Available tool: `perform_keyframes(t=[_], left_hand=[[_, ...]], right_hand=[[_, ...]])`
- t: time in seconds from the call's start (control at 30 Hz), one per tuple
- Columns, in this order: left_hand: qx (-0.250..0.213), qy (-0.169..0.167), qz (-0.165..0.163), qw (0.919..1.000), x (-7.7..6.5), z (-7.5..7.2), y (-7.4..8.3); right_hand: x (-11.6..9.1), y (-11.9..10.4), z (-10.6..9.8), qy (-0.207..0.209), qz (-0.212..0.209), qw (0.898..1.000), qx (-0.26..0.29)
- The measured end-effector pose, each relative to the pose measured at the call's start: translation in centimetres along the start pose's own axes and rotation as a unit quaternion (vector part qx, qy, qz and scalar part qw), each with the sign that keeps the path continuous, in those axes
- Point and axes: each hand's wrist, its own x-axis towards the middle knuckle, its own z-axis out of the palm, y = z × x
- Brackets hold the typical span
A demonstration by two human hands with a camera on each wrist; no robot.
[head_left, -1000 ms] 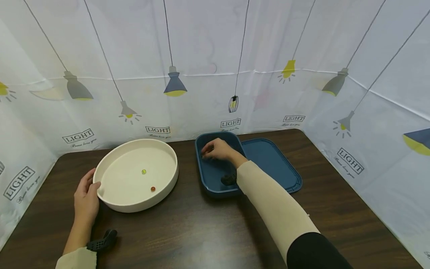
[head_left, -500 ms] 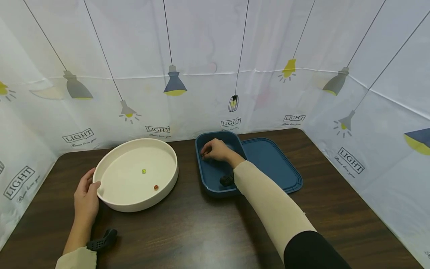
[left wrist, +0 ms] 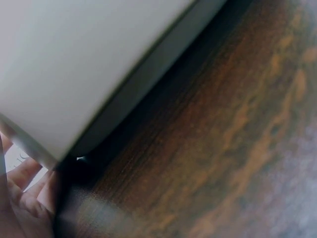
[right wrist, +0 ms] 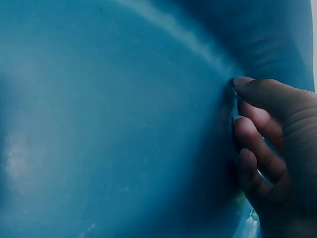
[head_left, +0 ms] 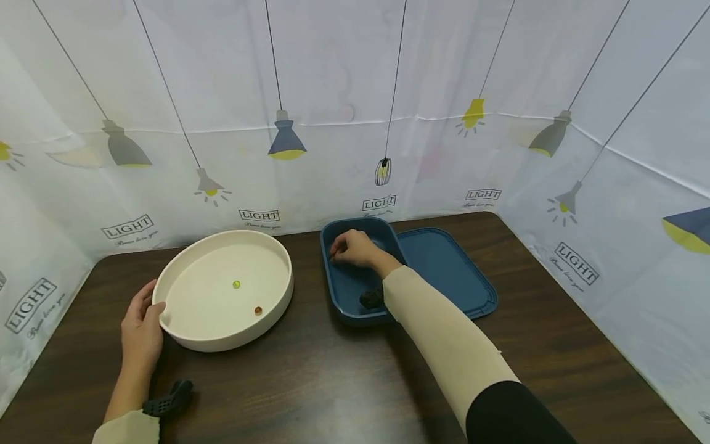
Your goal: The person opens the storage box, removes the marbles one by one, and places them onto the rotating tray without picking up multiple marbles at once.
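Note:
My left hand point(head_left: 142, 327) grips the rim of a round cream tray point(head_left: 213, 259), thumb over the edge and fingers outside. In the left wrist view, the fingers point(left wrist: 29, 183) bend at the tray's side. A yellow-green marble point(head_left: 236, 284) and an orange-red marble point(head_left: 257, 311) lie apart on its floor. My right hand point(head_left: 357, 248) is down inside a deep blue container point(head_left: 333, 287), fingers bent towards its left wall. In the right wrist view, small glassy marbles point(right wrist: 254, 214) show partly behind the hand; I cannot tell whether the fingertips pinch one.
A flat blue lid point(head_left: 444, 265) lies to the right of the container, partly behind the forearm. Both containers stand near the back of the dark wooden table point(head_left: 310, 382). A white curtain point(head_left: 333, 68) with printed lamps hangs close behind and at the sides.
The orange-red marble has rolled slightly right and then stopped in the tray. My right hand stays in the container; its wrist and forearm have shifted slightly left. The left hand keeps its place.

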Motion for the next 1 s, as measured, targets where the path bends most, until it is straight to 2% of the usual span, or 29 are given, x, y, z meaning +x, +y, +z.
perform_keyframes(t=[0.43,0.67,0.83,1.0], left_hand=[[0.002,-0.005,-0.001,1.0,-0.2,0.2,0.2],[0.001,-0.008,-0.009,0.9999,-0.3,0.2,-0.1],[-0.003,-0.002,0.003,1.0,-0.3,0.1,0.0],[0.002,0.004,0.001,1.0,0.0,0.0,0.0]], right_hand=[[-0.2,-0.2,0.2,-0.007,-0.003,1.0,-0.021],[-0.4,-0.4,-0.8,0.042,-0.007,0.999,0.024],[-0.5,-1.8,-2.4,0.072,-0.035,0.995,0.059],[-0.1,-4.0,-3.0,0.073,-0.065,0.993,0.066]])
